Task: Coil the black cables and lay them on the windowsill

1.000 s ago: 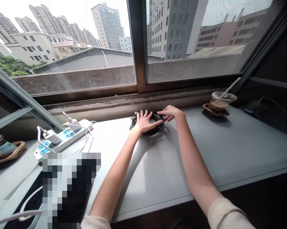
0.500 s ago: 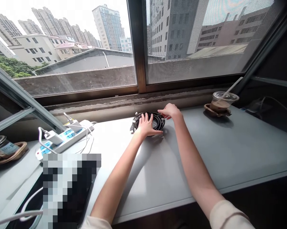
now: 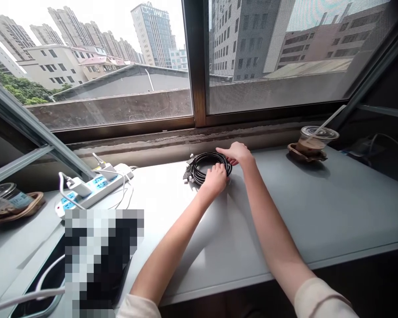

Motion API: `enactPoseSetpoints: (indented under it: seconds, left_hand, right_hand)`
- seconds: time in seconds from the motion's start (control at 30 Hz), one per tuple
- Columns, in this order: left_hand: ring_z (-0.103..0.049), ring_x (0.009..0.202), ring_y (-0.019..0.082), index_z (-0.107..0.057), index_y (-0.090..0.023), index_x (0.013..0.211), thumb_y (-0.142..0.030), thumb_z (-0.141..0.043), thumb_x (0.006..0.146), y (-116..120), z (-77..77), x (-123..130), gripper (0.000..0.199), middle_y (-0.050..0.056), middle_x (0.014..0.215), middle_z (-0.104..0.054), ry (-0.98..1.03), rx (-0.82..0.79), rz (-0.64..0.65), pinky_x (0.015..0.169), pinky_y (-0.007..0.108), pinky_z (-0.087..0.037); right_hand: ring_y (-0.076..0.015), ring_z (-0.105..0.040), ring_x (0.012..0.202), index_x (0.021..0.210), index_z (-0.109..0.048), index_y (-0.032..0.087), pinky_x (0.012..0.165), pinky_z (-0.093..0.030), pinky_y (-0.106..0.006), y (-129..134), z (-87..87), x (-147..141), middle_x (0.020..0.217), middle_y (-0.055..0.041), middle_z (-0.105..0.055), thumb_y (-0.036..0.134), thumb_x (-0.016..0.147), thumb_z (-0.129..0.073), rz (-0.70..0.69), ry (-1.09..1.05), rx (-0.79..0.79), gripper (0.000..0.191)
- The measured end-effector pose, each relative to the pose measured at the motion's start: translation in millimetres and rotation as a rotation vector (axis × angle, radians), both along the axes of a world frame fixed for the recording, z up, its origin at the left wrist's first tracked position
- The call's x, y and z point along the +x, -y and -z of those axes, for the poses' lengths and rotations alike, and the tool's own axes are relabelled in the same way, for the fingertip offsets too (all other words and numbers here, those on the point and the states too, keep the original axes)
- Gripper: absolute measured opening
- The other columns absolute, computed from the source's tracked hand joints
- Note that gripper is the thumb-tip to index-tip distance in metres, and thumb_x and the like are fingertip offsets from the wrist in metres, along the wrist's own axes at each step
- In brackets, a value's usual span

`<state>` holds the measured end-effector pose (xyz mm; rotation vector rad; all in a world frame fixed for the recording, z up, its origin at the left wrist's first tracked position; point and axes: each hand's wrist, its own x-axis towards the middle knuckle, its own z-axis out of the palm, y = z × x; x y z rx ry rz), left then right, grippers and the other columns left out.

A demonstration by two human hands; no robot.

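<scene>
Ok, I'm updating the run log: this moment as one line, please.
left hand: fingers curled over black cable coil | right hand: at coil's far right edge, grip unclear | connectors: coil's left | coil: on table

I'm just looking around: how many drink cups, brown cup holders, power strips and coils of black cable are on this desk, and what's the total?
Drink cups: 2
Brown cup holders: 2
Power strip: 1
Coil of black cable: 1
Total: 6

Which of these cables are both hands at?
The coiled black cable: the left hand curls over its near side, the right hand is at its right edge. The white cables at the power strip run loose, untouched.
</scene>
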<state>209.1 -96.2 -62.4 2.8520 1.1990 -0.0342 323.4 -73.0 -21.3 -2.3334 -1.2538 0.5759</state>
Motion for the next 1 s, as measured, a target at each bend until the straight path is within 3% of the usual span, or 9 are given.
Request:
enactPoseSetpoints:
  seconds: [0.07, 0.17, 0.37, 0.57, 0.73, 0.8, 0.9, 1.0]
  left_hand:
    - [-0.048, 0.113, 0.027, -0.043, -0.003, 0.12, -0.027, -0.039, 0.092, 1, -0.2, 1, 0.037, 0.02, 0.122, -0.048, 0.001, 0.022, 0.0, 0.087, 0.035, -0.041]
    - [-0.05, 0.112, 0.027, -0.041, -0.005, 0.123, -0.027, -0.042, 0.091, 4, 0.1, 2, 0.038, 0.021, 0.123, -0.047, 0.005, 0.05, -0.014, 0.084, 0.034, -0.043]
    - [-0.054, 0.103, 0.026, -0.041, -0.002, 0.123, -0.033, -0.042, 0.092, 6, 4.6, 8, 0.044, 0.021, 0.121, -0.048, 0.06, 0.117, -0.011, 0.081, 0.034, -0.043]
    - [-0.053, 0.105, 0.025, -0.048, -0.009, 0.117, -0.049, -0.035, 0.091, -7, 7.7, 6, 0.049, 0.016, 0.118, -0.05, 0.119, 0.145, 0.027, 0.085, 0.033, -0.04]
    - [-0.053, 0.104, 0.025, -0.051, -0.014, 0.107, -0.061, -0.039, 0.084, -17, -2.5, -3, 0.054, 0.011, 0.11, -0.055, 0.305, 0.135, -0.031, 0.091, 0.038, -0.037]
    - [-0.046, 0.117, 0.028, -0.047, -0.012, 0.116, -0.066, -0.044, 0.079, -19, -3.8, -6, 0.066, 0.015, 0.12, -0.051, 0.396, 0.157, -0.108, 0.099, 0.04, -0.031]
    - [-0.02, 0.137, 0.033, -0.034, -0.014, 0.134, -0.072, -0.041, 0.075, -21, 1.9, -7, 0.084, 0.019, 0.144, -0.03, 0.435, 0.063, -0.188, 0.109, 0.044, -0.018]
    - [-0.001, 0.141, 0.034, -0.025, -0.017, 0.142, -0.075, -0.034, 0.076, -26, 13.1, -7, 0.089, 0.017, 0.152, -0.012, 0.407, -0.019, -0.246, 0.111, 0.048, -0.009]
  right_hand:
    - [-0.0176, -0.066, 0.064, 0.075, -0.067, 0.007, 0.071, -0.054, -0.026, 0, -1.3, -1, 0.069, -0.0114, -0.066, 0.054, 0.073, -0.062, -0.008, 0.017, -0.01, 0.047]
    - [-0.0184, -0.066, 0.065, 0.075, -0.067, 0.007, 0.07, -0.054, -0.026, 1, -2.5, -2, 0.065, -0.0099, -0.065, 0.04, 0.065, -0.073, -0.01, 0.049, -0.043, 0.036]
    - [-0.0178, -0.066, 0.07, 0.073, -0.067, 0.009, 0.072, -0.053, -0.024, -1, -0.2, -4, 0.062, -0.0079, -0.063, 0.02, 0.065, -0.07, -0.019, 0.086, -0.072, 0.014]
    - [-0.0197, -0.066, 0.069, 0.073, -0.065, 0.008, 0.072, -0.054, -0.027, -2, 0.9, -6, 0.06, -0.0091, -0.062, 0.02, 0.064, -0.071, -0.012, 0.062, -0.078, 0.016]
    - [-0.0128, -0.062, 0.057, 0.073, -0.063, 0.008, 0.06, -0.054, -0.021, -5, 11.1, 9, 0.061, -0.0059, -0.062, 0.026, 0.068, -0.069, -0.037, -0.11, -0.116, 0.02]
    - [-0.0117, -0.06, 0.055, 0.075, -0.062, 0.008, 0.058, -0.054, -0.02, -7, 16.6, 15, 0.061, -0.0051, -0.061, 0.029, 0.071, -0.068, -0.056, -0.167, -0.117, 0.022]
    - [-0.0115, -0.06, 0.056, 0.074, -0.061, 0.009, 0.06, -0.054, -0.021, -11, 22.9, 23, 0.06, -0.004, -0.06, 0.033, 0.074, -0.067, -0.087, -0.229, -0.114, 0.025]
    - [-0.0098, -0.059, 0.056, 0.075, -0.06, 0.009, 0.063, -0.054, -0.021, -14, 25.5, 27, 0.061, -0.0029, -0.059, 0.035, 0.075, -0.067, -0.111, -0.281, -0.108, 0.027]
